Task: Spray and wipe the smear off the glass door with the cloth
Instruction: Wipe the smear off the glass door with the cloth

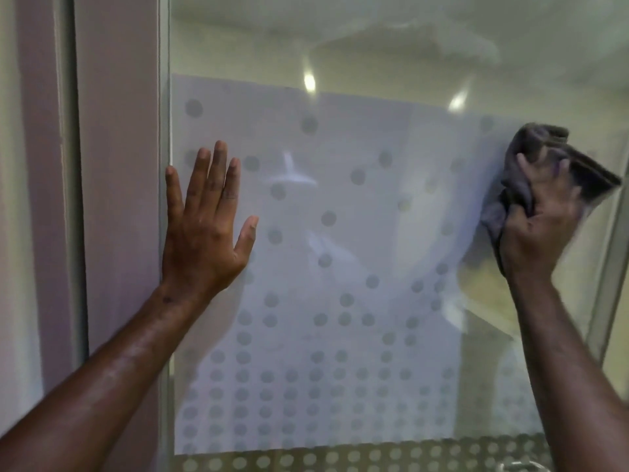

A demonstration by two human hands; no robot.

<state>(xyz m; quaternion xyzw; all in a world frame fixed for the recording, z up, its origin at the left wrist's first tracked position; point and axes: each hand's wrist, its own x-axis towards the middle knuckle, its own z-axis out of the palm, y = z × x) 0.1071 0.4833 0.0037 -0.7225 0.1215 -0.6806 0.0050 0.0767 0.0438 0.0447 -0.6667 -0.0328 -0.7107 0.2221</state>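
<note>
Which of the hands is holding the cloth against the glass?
The right hand grips the grey cloth; the left hand lies flat and empty on the glass door.

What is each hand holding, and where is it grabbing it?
The right hand holds a grey cloth, bunched at its middle, against the glass door. The left hand holds nothing; it lies flat, open, on the glass.

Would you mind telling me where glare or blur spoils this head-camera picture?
Head view: the right hand and crumpled grey cloth are motion-blurred; two bright light reflections glare on the dotted frosted glass door; the flat left hand is sharp.
</note>
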